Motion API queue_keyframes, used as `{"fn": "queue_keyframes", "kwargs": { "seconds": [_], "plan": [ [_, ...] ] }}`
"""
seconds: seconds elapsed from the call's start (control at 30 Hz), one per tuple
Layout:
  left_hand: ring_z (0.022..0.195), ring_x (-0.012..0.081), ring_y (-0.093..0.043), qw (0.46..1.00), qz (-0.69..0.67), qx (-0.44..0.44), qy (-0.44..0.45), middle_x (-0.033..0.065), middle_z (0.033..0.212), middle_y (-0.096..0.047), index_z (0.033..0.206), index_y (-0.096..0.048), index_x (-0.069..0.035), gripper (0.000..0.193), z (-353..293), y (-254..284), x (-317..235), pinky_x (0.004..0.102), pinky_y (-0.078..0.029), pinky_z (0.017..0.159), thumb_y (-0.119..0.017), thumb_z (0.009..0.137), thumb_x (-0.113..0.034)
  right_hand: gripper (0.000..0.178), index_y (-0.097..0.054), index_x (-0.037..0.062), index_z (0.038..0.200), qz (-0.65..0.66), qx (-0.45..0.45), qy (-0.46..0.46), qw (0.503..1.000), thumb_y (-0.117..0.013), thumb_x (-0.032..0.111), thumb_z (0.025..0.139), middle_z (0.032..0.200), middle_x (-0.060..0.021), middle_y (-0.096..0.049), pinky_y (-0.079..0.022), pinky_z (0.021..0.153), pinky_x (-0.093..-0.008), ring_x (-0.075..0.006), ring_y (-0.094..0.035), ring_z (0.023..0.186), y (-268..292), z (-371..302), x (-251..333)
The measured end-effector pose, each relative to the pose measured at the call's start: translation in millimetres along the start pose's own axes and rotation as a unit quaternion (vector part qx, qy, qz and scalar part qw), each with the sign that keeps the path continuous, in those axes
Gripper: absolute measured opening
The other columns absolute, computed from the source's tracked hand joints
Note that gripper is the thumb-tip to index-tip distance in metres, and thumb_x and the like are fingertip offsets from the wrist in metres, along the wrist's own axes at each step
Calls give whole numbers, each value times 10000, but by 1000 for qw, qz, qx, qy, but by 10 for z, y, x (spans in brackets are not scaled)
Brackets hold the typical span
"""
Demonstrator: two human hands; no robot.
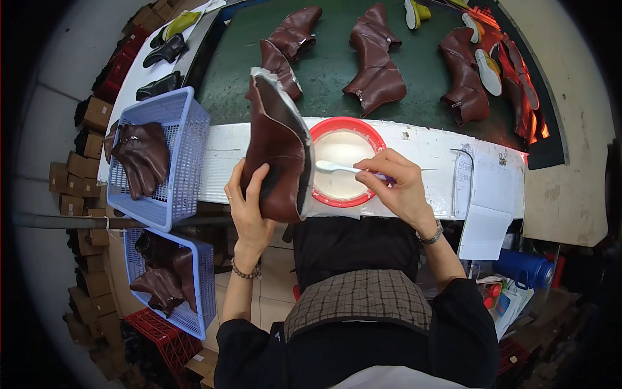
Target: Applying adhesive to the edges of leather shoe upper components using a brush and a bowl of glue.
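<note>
My left hand (251, 201) grips a brown leather boot upper (275, 146), holding it up on edge with its pale lower rim turned to the right. In my right hand (398, 181) is a toothbrush (337, 168), pinched by its purple and white handle. Its white head is close to the rim of the upper; whether it touches I cannot tell. Below the brush stands a red bowl (376, 133) with creamy white liquid in it, on the white table edge. The bowl's left side is partly hidden by the upper.
Several brown boot uppers (378, 81) lie on the green surface (324, 71) behind. Blue baskets (201, 129) with more uppers stand at left. To the right are an open notebook (489, 214), a blue bottle (528, 269), yellow shoes (418, 14) and a red-orange glow (534, 126).
</note>
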State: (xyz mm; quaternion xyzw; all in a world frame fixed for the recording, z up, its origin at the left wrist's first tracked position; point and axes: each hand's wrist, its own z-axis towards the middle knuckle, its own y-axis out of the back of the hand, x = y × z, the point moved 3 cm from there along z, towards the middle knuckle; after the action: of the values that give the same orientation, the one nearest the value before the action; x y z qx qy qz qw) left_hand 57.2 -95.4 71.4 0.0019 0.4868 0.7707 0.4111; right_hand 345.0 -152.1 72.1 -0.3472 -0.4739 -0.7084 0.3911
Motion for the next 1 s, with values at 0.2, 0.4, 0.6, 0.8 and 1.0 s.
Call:
{"fn": "queue_keyframes", "kwargs": {
  "seconds": [0.2, 0.4, 0.6, 0.8, 1.0],
  "plan": [
    [1312, 414, -513, 992, -95, -2, -83, 227, 1509, -472, 1367, -624, -125, 677, -27, 46, -107, 472, -450, 1075, -854, 733, -66, 149, -792, 5, 1024, -10, -55, 22, 998, -814, 60, 887, 847, -46, -681, -437, 595, -240, -98, -593, 709, 201, 162, -173],
    [1307, 411, -524, 985, -137, -11, -109, 243, 1492, -486, 1378, -593, -103, 701, 60, 13, -137, 471, -459, 1071, -876, 737, -90, 174, -804, 26, 1038, -29, -95, 87, 991, -827, 55, 869, 885, -31, -668, -416, 588, -225, -82, -586, 730, 343, 419, -100],
    [1335, 391, -545, 991, -82, -82, -66, 235, 1471, -501, 1422, -546, -25, 650, 313, -66, -273, 440, -460, 1101, -813, 830, -27, 230, -810, 34, 1045, 2, -59, 113, 992, -851, 3, 821, 926, -48, -680, -502, 634, -231, -100, -643, 764, 195, 75, -40],
    [1325, 385, -496, 986, -73, -142, -43, 195, 1482, -488, 1421, -582, -87, 698, 397, -195, -233, 447, -430, 1096, -825, 772, -12, 201, -809, 41, 1012, -35, 24, 127, 991, -864, 55, 819, 890, -55, -700, -528, 620, -257, -134, -672, 736, 162, -102, 197],
    [1338, 388, -533, 989, -71, -121, -46, 177, 1484, -490, 1392, -644, -141, 705, 361, -240, -223, 408, -509, 1073, -813, 734, 46, 125, -805, 37, 942, 30, 103, 47, 993, -843, 113, 851, 820, -52, -707, -516, 585, -293, -154, -662, 681, 160, -70, 201]
  ]
}}
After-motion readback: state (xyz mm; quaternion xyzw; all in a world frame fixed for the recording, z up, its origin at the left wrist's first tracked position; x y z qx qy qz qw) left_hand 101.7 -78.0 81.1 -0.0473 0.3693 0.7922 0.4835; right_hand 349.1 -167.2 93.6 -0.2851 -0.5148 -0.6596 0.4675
